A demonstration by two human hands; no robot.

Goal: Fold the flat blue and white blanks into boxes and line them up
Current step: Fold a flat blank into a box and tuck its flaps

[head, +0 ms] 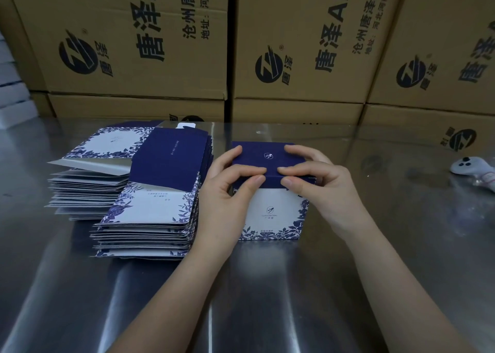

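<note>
The left hand (227, 177) and right hand (317, 181) are each pinching the dark lid of the box (273, 213), likely pressing its flap closed; it is standing on the bench (401, 232), flat blanks (144, 213) stacked just left.

white controller (467, 166) runs off the right edge, cardboard cartons (134, 44) get chopped at the top, print on the box (272, 218) front is too tiny to read, left hand (225, 189) covers its left side
</note>
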